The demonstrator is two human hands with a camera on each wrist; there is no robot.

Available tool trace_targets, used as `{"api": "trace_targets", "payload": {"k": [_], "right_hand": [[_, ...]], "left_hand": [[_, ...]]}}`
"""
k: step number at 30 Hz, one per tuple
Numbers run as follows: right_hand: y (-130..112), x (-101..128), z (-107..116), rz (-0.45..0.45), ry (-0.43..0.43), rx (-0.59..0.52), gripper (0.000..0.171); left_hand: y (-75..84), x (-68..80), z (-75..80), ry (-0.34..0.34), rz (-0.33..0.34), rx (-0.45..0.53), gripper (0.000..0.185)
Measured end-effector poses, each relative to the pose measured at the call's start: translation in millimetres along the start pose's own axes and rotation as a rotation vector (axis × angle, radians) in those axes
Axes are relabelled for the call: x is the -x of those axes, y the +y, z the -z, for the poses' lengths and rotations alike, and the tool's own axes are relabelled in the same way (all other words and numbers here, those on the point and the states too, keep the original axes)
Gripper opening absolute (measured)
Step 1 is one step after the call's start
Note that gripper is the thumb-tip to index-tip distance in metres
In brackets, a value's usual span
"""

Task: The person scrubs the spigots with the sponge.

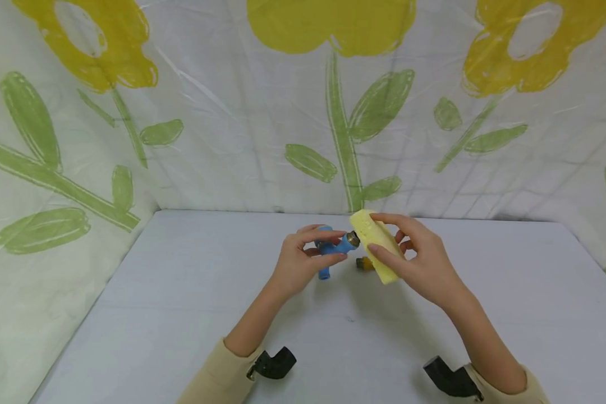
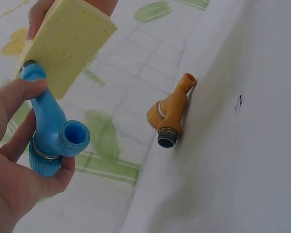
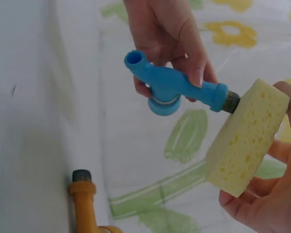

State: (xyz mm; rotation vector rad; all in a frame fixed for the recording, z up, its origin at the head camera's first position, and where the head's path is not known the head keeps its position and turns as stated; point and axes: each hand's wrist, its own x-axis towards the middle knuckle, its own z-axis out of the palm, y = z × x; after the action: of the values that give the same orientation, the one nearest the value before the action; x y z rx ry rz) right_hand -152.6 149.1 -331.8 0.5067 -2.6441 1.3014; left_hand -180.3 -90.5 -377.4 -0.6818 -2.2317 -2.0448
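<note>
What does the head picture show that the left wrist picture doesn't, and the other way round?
Only head: beige fabric sleeves, with curved black devices at the wrists.

Only left wrist: the narrow open end of the branched orange plastic pipe fitting.

Both: the left hand holding a branched blue plastic pipe fitting, the right hand holding a yellow block-shaped sponge, and the orange fitting's dark threaded end.

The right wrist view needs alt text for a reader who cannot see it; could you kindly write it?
A person's right hand holds a yellow sponge at the dark end of a blue pipe fitting, which the left hand grips. An orange fitting, partly out of frame, lies at lower left on a white table, with a floral backdrop behind.
</note>
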Motion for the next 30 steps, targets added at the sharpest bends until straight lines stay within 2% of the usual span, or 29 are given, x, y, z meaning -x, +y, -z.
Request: {"api": "trace_targets", "payload": {"k": [9, 15, 19, 26, 30], "right_hand": [[-0.7, -0.1, 4.7, 0.053, 0.025, 0.060, 0.049], [1.2, -0.4, 6.2, 0.068, 0.001, 0.039, 0.049], [2.7, -1.1, 7.2, 0.046, -0.021, -0.001, 0.048], [6.5, -2.8, 5.8, 0.032, -0.031, -0.039, 0.048], [6.8, -2.5, 5.4, 0.020, -0.021, -0.046, 0.047]], "left_hand": [[0.8, 0.2, 1.4, -0.032, 0.008, 0.026, 0.031], [3.6, 0.7, 0.8, -0.002, 0.032, 0.023, 0.039], [5.1, 0.2, 0.9, 0.044, 0.100, -0.002, 0.053], [7.5, -2.7, 5.8, 0.054, 0.292, 0.220, 0.077], [8.2, -4.2, 5.9, 0.067, 0.327, 0.243, 0.086]]}}
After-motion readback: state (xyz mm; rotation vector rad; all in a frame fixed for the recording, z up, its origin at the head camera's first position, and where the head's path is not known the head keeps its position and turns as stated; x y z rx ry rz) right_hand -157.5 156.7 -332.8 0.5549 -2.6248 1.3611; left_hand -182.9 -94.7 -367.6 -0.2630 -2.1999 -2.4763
